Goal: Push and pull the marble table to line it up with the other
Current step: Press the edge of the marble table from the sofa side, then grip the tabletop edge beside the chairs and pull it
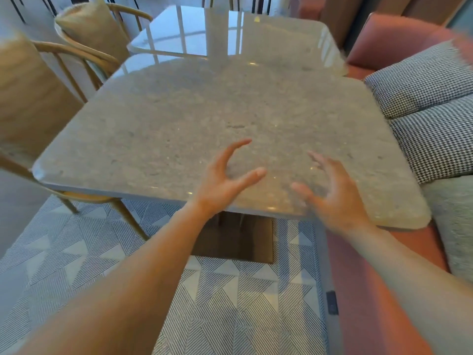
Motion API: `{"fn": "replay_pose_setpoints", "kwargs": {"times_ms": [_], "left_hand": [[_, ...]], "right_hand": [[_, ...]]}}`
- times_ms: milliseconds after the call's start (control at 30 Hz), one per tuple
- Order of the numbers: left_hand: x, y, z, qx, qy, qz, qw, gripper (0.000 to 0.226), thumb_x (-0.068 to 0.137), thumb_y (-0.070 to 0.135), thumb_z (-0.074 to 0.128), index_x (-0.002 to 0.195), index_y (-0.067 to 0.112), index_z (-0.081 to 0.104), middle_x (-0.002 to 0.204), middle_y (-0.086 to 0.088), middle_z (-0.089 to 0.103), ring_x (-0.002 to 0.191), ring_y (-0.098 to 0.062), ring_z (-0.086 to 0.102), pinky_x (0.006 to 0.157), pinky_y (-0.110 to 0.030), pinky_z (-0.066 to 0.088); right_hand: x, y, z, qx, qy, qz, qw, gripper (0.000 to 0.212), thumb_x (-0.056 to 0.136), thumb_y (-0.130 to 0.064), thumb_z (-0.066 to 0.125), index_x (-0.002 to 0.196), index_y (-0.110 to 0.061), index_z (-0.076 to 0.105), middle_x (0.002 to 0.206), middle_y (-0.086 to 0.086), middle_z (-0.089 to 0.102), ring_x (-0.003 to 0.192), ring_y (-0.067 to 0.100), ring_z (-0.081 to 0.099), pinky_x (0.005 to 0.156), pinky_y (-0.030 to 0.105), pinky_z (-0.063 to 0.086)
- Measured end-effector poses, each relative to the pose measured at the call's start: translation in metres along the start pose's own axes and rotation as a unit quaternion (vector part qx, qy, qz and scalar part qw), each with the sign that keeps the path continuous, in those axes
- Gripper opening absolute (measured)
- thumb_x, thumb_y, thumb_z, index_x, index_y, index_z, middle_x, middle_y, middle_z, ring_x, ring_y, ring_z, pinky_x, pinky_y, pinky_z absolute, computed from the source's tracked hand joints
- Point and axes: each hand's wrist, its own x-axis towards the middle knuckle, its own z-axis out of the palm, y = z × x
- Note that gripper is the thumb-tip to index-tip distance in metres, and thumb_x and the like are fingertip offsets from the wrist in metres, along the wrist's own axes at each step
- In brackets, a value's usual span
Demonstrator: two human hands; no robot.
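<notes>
The marble table (204, 119) is sitting in front of the person, with its far edge meeting the other table (230, 29). Both hands, the left hand (222, 183) and the right hand (332, 198), are hovering over its near edge, fingers spread and curled, holding nothing.
</notes>
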Motion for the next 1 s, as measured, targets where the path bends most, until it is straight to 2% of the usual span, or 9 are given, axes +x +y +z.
{"fn": "replay_pose_setpoints", "kwargs": {"times_ms": [33, 100, 233, 300, 400, 600, 667, 833, 1000], "left_hand": [[-0.008, 0.016, -0.012, -0.067, 0.046, 0.016, 0.997, 0.063, 0.079, 0.071, 0.074, 0.136, 0.054, 0.053, 0.154, 0.015, 0.057, 0.151, -0.009, 0.047, 0.131, -0.043, 0.034], [-0.025, 0.051, -0.040, -0.146, 0.101, 0.035, 0.983, 0.062, 0.080, 0.075, 0.079, 0.134, 0.055, 0.056, 0.152, 0.018, 0.060, 0.151, -0.012, 0.054, 0.126, -0.037, 0.043], [-0.065, 0.116, -0.096, -0.196, 0.126, 0.032, 0.972, 0.060, 0.088, 0.068, 0.077, 0.141, 0.049, 0.056, 0.159, 0.012, 0.060, 0.148, -0.013, 0.059, 0.124, -0.041, 0.049], [-0.085, 0.142, -0.116, -0.194, 0.131, 0.033, 0.972, 0.061, 0.092, 0.063, 0.074, 0.144, 0.039, 0.054, 0.160, 0.008, 0.058, 0.151, -0.018, 0.056, 0.126, -0.048, 0.046], [-0.115, 0.177, -0.145, -0.171, 0.144, 0.038, 0.974, 0.078, 0.085, 0.077, 0.074, 0.146, 0.032, 0.051, 0.162, 0.002, 0.055, 0.155, -0.023, 0.052, 0.127, -0.051, 0.043], [-0.160, 0.208, -0.187, -0.137, 0.187, 0.045, 0.972, 0.072, 0.089, 0.075, 0.072, 0.145, 0.034, 0.054, 0.161, 0.005, 0.058, 0.155, -0.021, 0.053, 0.126, -0.047, 0.045], [-0.171, 0.209, -0.200, -0.140, 0.216, 0.053, 0.965, 0.074, 0.089, 0.074, 0.072, 0.145, 0.030, 0.054, 0.161, 0.004, 0.058, 0.154, -0.023, 0.054, 0.125, -0.049, 0.046], [-0.200, 0.196, -0.244, -0.162, 0.263, 0.050, 0.950, 0.065, 0.089, 0.073, 0.073, 0.142, 0.039, 0.058, 0.155, 0.012, 0.062, 0.154, -0.026, 0.055, 0.124, -0.056, 0.046], [-0.219, 0.174, -0.316, -0.175, 0.296, 0.048, 0.938, 0.068, 0.088, 0.075, 0.073, 0.144, 0.040, 0.059, 0.162, 0.004, 0.058, 0.154, -0.028, 0.054, 0.123, -0.060, 0.046]], "right_hand": [[-0.002, -0.022, -0.007, 0.074, 0.026, -0.023, 0.997, 0.095, 0.074, -0.079, 0.063, 0.151, -0.023, 0.054, 0.140, 0.000, 0.061, 0.131, 0.018, 0.061, 0.114, 0.029, 0.044], [-0.005, -0.067, -0.016, 0.194, 0.035, -0.051, 0.979, 0.093, 0.075, -0.088, 0.066, 0.144, -0.027, 0.053, 0.138, 0.000, 0.064, 0.126, 0.012, 0.064, 0.113, 0.026, 0.048], [-0.008, -0.161, -0.042, 0.276, 0.014, -0.081, 0.958, 0.098, 0.074, -0.098, 0.052, 0.141, -0.027, 0.049, 0.142, -0.004, 0.061, 0.131, 0.013, 0.065, 0.114, 0.027, 0.048], [-0.010, -0.192, -0.055, 0.294, -0.004, -0.113, 0.949, 0.102, 0.076, -0.097, 0.050, 0.144, -0.021, 0.048, 0.144, -0.004, 0.059, 0.135, 0.015, 0.064, 0.115, 0.027, 0.047], [-0.019, -0.224, -0.070, 0.306, -0.035, -0.164, 0.937, 0.105, 0.078, -0.096, 0.048, 0.146, -0.016, 0.046, 0.148, 0.004, 0.058, 0.138, 0.020, 0.062, 0.118, 0.032, 0.045], [-0.028, -0.269, -0.065, 0.312, -0.099, -0.218, 0.919, 0.105, 0.081, -0.096, 0.043, 0.147, -0.014, 0.047, 0.151, 0.010, 0.057, 0.142, 0.021, 0.060, 0.122, 0.039, 0.044], [-0.024, -0.286, -0.053, 0.319, -0.112, -0.235, 0.911, 0.102, 0.082, -0.096, 0.041, 0.146, -0.016, 0.047, 0.150, 0.008, 0.057, 0.142, 0.020, 0.060, 0.122, 0.038, 0.044], [-0.011, -0.336, -0.013, 0.342, -0.152, -0.260, 0.890, 0.095, 0.085, -0.092, 0.045, 0.146, -0.019, 0.047, 0.152, 0.008, 0.056, 0.142, 0.022, 0.060, 0.122, 0.038, 0.044], [0.012, -0.405, 0.034, 0.364, -0.163, -0.276, 0.874, 0.086, 0.086, -0.091, 0.048, 0.144, -0.028, 0.049, 0.154, 0.004, 0.056, 0.142, 0.025, 0.060, 0.122, 0.041, 0.045]]}}
